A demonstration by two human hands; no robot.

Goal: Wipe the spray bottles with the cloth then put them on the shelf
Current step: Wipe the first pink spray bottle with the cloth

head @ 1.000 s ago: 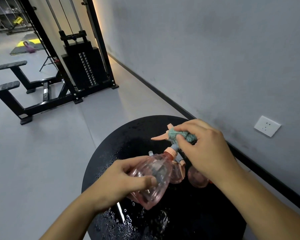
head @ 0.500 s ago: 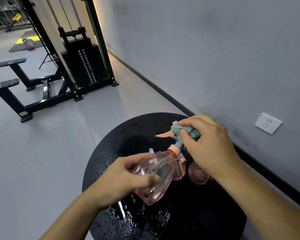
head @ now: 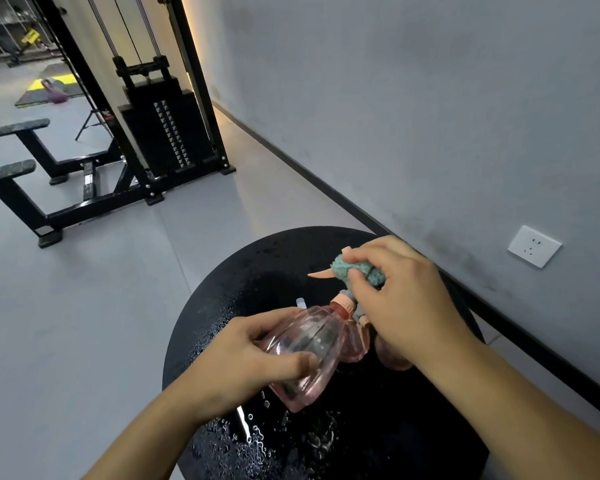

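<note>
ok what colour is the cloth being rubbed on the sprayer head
Teal green, a fuzzy cloth pinched in the right hand; only the head view shows it.

The left hand [head: 243,362] grips a clear pink spray bottle [head: 309,355] by its body, tilted over a round black table [head: 257,271] dotted with water drops. The right hand [head: 406,306] presses a teal cloth [head: 347,268] around the bottle's spray head, whose peach trigger [head: 321,274] sticks out to the left. 2 more pink bottles [head: 354,341] stand just behind, partly hidden by the hands. Behind the table, a black weight machine [head: 160,133] stands by the grey wall, which carries a white socket [head: 534,246].
</note>
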